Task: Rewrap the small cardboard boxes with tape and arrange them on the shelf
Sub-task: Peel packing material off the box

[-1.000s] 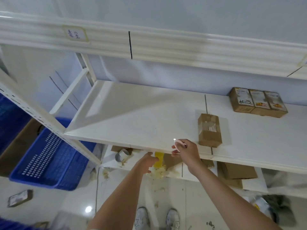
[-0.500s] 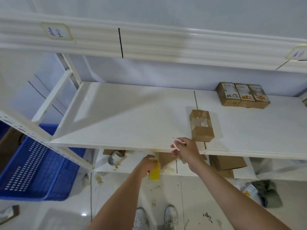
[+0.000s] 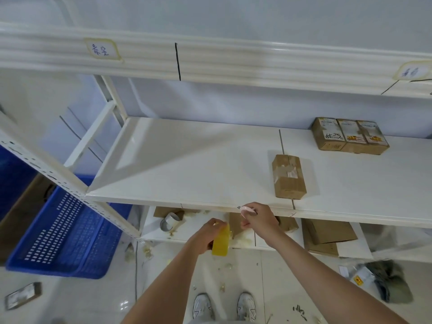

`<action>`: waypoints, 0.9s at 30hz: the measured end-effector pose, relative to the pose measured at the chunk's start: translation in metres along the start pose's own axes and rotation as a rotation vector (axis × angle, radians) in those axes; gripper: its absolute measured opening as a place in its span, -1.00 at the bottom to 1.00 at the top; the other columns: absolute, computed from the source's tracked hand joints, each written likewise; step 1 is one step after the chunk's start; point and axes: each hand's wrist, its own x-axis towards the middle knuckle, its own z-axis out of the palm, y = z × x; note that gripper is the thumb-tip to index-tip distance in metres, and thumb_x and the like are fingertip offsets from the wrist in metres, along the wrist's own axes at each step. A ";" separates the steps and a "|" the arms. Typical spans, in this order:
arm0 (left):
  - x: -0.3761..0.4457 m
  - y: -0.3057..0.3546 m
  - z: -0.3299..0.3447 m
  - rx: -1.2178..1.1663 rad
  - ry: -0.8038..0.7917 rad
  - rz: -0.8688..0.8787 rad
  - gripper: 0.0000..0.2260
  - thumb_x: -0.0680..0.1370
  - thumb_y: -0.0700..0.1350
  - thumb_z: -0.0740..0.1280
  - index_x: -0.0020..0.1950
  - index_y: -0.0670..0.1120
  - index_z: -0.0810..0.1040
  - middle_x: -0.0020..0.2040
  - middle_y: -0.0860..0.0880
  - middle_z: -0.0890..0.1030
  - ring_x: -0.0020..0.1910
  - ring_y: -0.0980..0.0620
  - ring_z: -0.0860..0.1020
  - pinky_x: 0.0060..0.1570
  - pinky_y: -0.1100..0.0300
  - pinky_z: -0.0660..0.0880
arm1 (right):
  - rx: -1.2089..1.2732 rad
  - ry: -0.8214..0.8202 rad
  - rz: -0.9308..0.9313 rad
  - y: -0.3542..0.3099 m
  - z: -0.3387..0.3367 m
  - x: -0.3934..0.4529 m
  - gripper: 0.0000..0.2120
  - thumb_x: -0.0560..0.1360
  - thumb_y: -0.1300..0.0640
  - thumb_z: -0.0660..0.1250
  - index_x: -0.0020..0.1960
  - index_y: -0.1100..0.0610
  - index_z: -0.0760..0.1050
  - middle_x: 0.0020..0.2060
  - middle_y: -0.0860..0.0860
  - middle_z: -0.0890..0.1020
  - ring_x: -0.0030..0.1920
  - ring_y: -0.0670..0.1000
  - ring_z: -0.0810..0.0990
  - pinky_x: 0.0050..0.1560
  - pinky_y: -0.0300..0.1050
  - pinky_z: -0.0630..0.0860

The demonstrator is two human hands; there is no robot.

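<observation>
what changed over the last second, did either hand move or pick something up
The left hand drew the yellow tape roll out from under the shelf, toward the person; it now shows in full. Its grip on the roll held throughout. The right hand stayed at the shelf edge, pinching the small pale cutter. The lone box and the three boxes did not move.

Lower-shelf boxes [image 3: 327,232] partly hidden behind shelf [image 3: 187,199]

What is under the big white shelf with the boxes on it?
Under the white shelf sits a lower shelf with a tape roll, flat cardboard pieces and scraps. Its back part is hidden by the shelf above and the hands.
</observation>
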 end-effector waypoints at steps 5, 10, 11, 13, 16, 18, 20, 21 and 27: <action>-0.027 0.007 -0.001 -0.003 -0.006 -0.013 -0.59 0.47 0.19 0.44 0.26 0.09 0.50 0.14 -0.12 0.62 0.09 -0.13 0.65 0.18 -0.06 0.59 | -0.069 -0.026 -0.031 0.010 0.004 0.015 -0.83 0.39 -0.05 0.30 -0.13 -0.16 0.66 -0.20 -0.12 0.72 -0.25 0.02 0.74 0.06 0.23 0.63; -0.037 -0.018 -0.010 -0.109 -0.059 -0.001 -0.57 0.51 0.13 0.47 0.32 0.05 0.49 0.18 -0.15 0.59 0.10 -0.14 0.62 0.06 0.03 0.62 | -0.029 -0.013 -0.034 -0.001 0.011 0.007 -0.84 0.48 0.15 0.31 -0.15 0.08 0.68 -0.19 0.02 0.70 -0.19 0.11 0.70 -0.04 0.18 0.68; -0.039 -0.020 -0.011 -0.132 -0.069 0.018 -0.58 0.51 0.11 0.48 0.31 0.04 0.50 0.19 -0.16 0.59 0.08 -0.14 0.62 0.04 0.03 0.61 | -0.018 -0.016 -0.029 -0.003 0.012 0.005 -0.83 0.50 0.21 0.29 -0.10 0.22 0.66 -0.22 0.09 0.68 -0.24 0.12 0.67 -0.06 0.14 0.69; -0.042 -0.020 -0.011 -0.164 -0.087 0.043 -0.63 0.53 0.07 0.46 0.29 0.02 0.52 0.16 -0.15 0.59 0.05 -0.12 0.61 0.04 0.01 0.59 | 0.002 -0.017 -0.015 -0.004 0.013 0.003 -0.81 0.54 0.28 0.28 -0.02 0.41 0.58 -0.25 0.17 0.61 -0.30 0.11 0.57 -0.18 0.01 0.63; -0.048 -0.015 -0.009 -0.235 -0.100 0.048 -0.77 0.60 -0.06 0.40 0.24 -0.02 0.51 0.09 -0.17 0.59 -0.04 -0.15 0.62 0.05 -0.06 0.59 | 0.019 -0.024 -0.013 -0.004 0.018 0.000 -0.80 0.58 0.23 0.32 0.02 0.39 0.58 -0.20 0.14 0.61 -0.31 0.08 0.58 -0.26 -0.09 0.60; -0.051 -0.014 -0.007 -0.268 -0.105 0.045 -0.84 0.62 -0.14 0.36 0.19 -0.04 0.51 -0.01 -0.19 0.61 -0.21 -0.15 0.66 -0.14 -0.02 0.64 | 0.007 -0.031 -0.021 -0.004 0.021 0.000 -0.81 0.59 0.19 0.33 0.02 0.34 0.59 -0.17 0.14 0.64 -0.32 0.06 0.61 -0.26 -0.12 0.61; -0.051 -0.013 -0.005 -0.274 -0.101 0.037 -0.86 0.61 -0.16 0.36 0.16 -0.05 0.50 -0.07 -0.22 0.64 -0.26 -0.16 0.67 -0.13 -0.05 0.65 | -0.022 -0.033 -0.028 -0.003 0.022 -0.001 -0.81 0.59 0.16 0.33 0.03 0.30 0.60 -0.14 0.14 0.67 -0.34 0.04 0.63 -0.30 -0.19 0.59; -0.050 -0.014 -0.003 -0.276 -0.103 0.030 -0.85 0.61 -0.16 0.37 0.17 -0.05 0.50 -0.08 -0.23 0.65 -0.23 -0.19 0.67 -0.01 -0.12 0.64 | -0.036 -0.032 -0.033 -0.003 0.022 -0.002 -0.81 0.59 0.16 0.32 0.04 0.29 0.61 -0.13 0.15 0.68 -0.35 0.03 0.64 -0.33 -0.24 0.58; -0.055 -0.020 0.011 -0.238 -0.091 0.038 -0.72 0.63 -0.03 0.36 0.29 -0.07 0.43 -0.07 -0.18 0.67 -0.22 -0.12 0.70 -0.06 -0.03 0.65 | -0.102 -0.012 -0.054 0.000 0.025 -0.001 -0.83 0.54 0.26 0.27 -0.02 0.30 0.61 -0.13 0.20 0.67 -0.38 0.02 0.64 -0.26 -0.14 0.60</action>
